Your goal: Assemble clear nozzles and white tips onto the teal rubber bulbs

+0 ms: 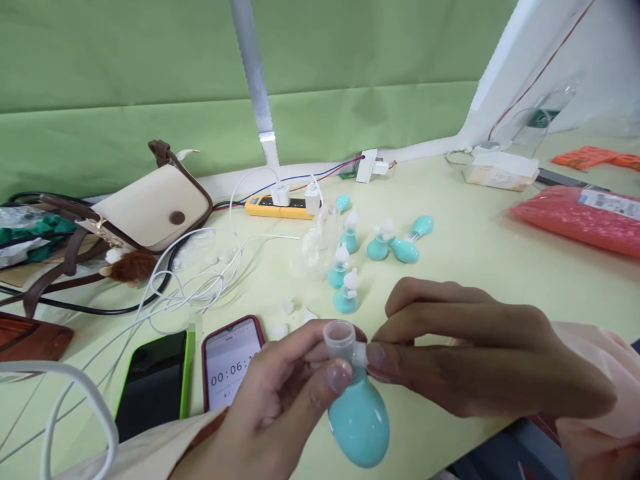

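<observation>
My left hand (295, 390) grips the clear plastic neck of a turquoise squeeze bulb (361, 423), which looks like a nasal aspirator. The round bulb hangs downward, and the neck's open mouth faces up. From the right, my right hand (465, 347) pinches a small translucent plastic piece (361, 353) at the side of the neck. Its fingertips partly hide this piece. Beyond my hands, several similar aspirators stand or lie on the table, among them one with a white tip (346, 293). Small white plastic parts (278, 331) lie just past my left hand.
A phone showing a timer (233, 360) and a green-cased phone (155, 377) lie at left. White cables (200, 283) tangle near a cream handbag (155, 207). A yellow power strip (260, 208) sits at the back, a red package (575, 217) and tissue pack (501, 171) at right.
</observation>
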Demonstrator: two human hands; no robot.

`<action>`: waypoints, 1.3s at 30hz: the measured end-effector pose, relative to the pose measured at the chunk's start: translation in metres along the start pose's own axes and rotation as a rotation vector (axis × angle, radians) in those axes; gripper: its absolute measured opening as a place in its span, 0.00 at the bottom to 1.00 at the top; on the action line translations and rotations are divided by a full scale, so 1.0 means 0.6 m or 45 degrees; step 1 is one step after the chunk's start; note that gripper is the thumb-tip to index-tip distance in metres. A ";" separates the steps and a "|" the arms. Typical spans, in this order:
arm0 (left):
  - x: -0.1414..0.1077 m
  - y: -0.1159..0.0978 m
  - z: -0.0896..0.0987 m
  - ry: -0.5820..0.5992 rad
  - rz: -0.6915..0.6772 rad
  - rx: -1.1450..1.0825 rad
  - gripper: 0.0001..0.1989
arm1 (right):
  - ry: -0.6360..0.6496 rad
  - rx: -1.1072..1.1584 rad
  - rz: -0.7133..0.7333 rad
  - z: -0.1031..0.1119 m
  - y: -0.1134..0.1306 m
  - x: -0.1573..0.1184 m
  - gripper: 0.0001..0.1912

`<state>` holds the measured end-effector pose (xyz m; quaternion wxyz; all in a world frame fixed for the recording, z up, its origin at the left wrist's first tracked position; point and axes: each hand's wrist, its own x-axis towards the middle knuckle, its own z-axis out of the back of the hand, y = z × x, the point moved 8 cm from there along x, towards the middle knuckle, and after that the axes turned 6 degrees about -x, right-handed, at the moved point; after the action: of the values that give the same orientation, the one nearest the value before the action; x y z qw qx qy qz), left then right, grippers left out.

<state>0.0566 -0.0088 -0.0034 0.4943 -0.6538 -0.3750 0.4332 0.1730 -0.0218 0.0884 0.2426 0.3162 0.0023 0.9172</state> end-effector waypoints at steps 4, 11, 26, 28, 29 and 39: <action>-0.001 -0.004 -0.003 -0.069 -0.025 0.010 0.15 | 0.042 0.012 0.046 -0.002 0.002 -0.001 0.06; -0.004 0.003 0.010 -0.108 -0.024 0.164 0.12 | -0.043 -0.039 0.026 -0.014 -0.004 -0.015 0.04; -0.009 -0.014 -0.001 0.190 0.046 0.201 0.14 | -0.065 0.777 -0.076 -0.019 -0.025 -0.001 0.03; -0.009 -0.013 -0.001 0.226 0.075 0.245 0.16 | -0.034 0.866 -0.125 -0.026 -0.029 -0.001 0.03; -0.009 -0.013 0.001 0.202 0.084 0.239 0.16 | -0.020 0.904 -0.147 -0.029 -0.031 -0.001 0.03; -0.009 -0.018 -0.023 0.312 0.130 -0.150 0.12 | 0.032 1.158 -0.250 -0.040 -0.036 -0.007 0.02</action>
<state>0.0667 -0.0159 0.0101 0.4746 -0.7477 -0.3030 0.3520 0.1716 -0.0007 0.0633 0.1650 0.3774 0.4371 0.7996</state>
